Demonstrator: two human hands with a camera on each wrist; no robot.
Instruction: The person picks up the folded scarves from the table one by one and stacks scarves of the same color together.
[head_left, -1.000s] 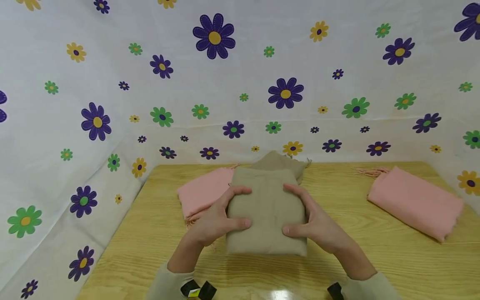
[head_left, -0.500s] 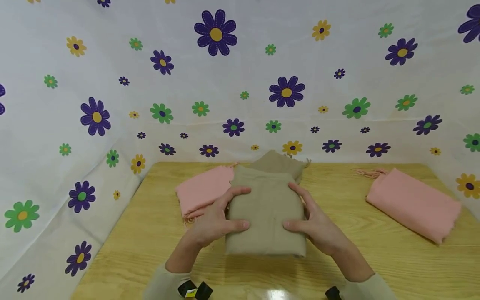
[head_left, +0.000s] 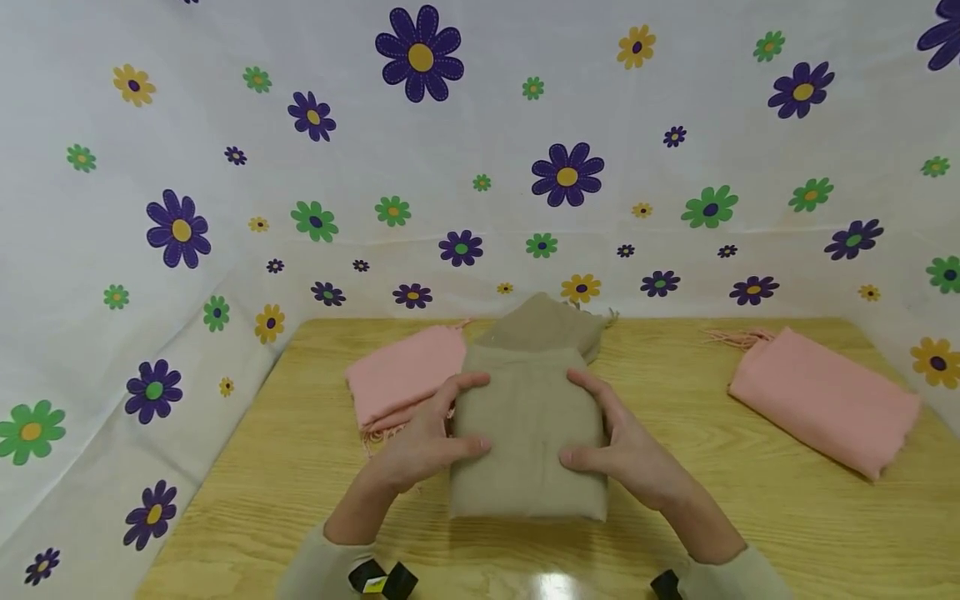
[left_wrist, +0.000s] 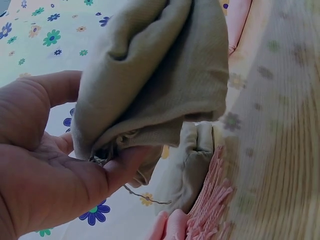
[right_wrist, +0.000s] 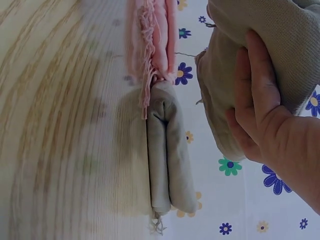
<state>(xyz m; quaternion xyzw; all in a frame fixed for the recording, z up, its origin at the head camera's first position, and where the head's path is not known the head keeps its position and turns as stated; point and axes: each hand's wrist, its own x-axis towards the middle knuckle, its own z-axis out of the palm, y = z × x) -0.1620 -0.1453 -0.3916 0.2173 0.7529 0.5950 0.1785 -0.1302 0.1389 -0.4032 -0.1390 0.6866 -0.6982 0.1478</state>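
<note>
A folded beige scarf (head_left: 527,433) is held up over the middle of the table by both hands. My left hand (head_left: 420,446) grips its left side, thumb on the upper face. On the right side, my right hand (head_left: 637,458) does the same, its other fingers reaching underneath in the right wrist view. Twisted fringe pokes out by the left thumb in the left wrist view. Behind the held scarf lies a second folded beige scarf (head_left: 540,321), partly covered from the head view; in the right wrist view this lying scarf (right_wrist: 165,150) rests on the wood.
A folded pink scarf (head_left: 405,375) lies at the back left, its fringe near my left hand. Another pink scarf (head_left: 821,404) lies at the right, fringe toward the back. A flowered white cloth (head_left: 465,150) hangs behind and beside the wooden table (head_left: 247,492).
The held beige scarf has come slightly nearer to me, so more of the beige scarf behind shows. Both hands keep their grip. The head view has shifted a little.
</note>
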